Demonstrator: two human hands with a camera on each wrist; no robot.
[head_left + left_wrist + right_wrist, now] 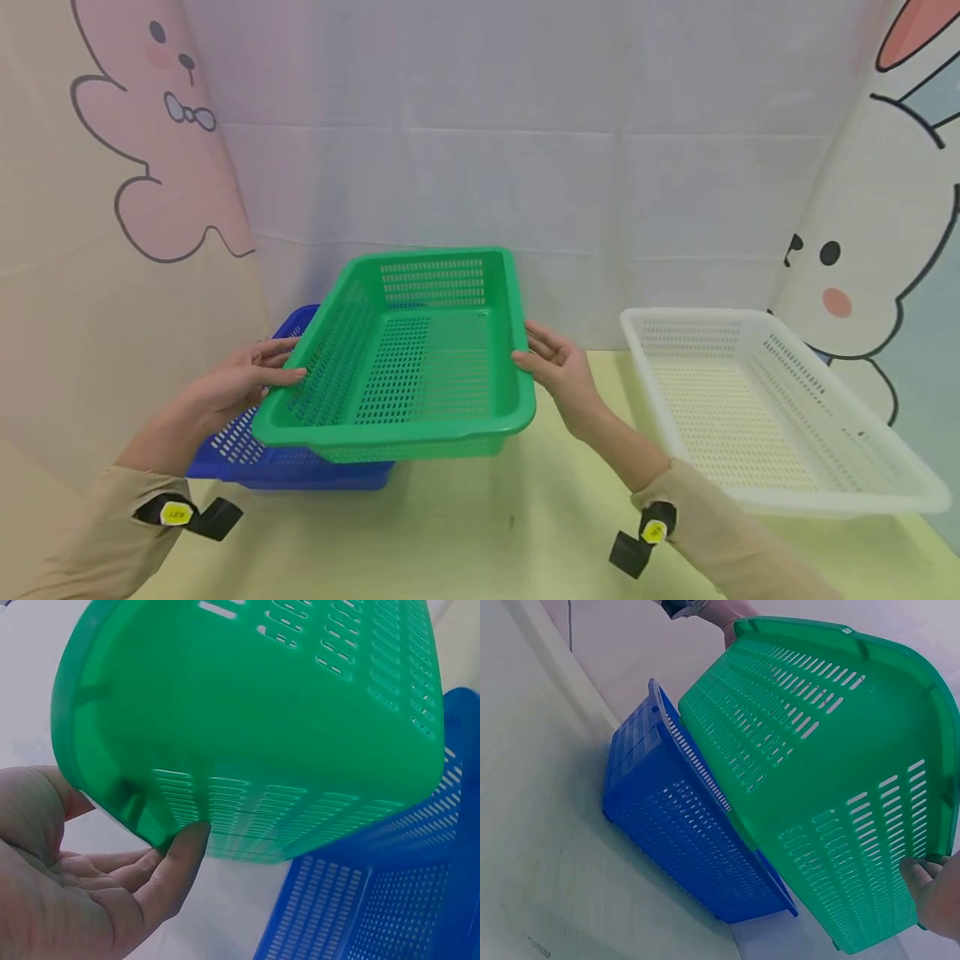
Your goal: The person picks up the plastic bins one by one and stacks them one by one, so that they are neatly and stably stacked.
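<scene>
Both hands hold a green plastic basket (442,367) up in the air by its two side rims. At its left rim is my left hand (232,383), thumb over the edge and fingers underneath, as the left wrist view of the basket (247,712) shows. My right hand (562,375) grips the opposite rim the same way. Below and to the left of it, a blue basket (300,475) stands on the table, partly hidden by the green one. In the right wrist view the green basket (817,750) hangs tilted over the blue basket (682,825).
A white basket (840,500) stands on the right of the yellowish table (450,542). Cloth hangings (562,192) close off the back and both sides, with cartoon animals printed on the side ones.
</scene>
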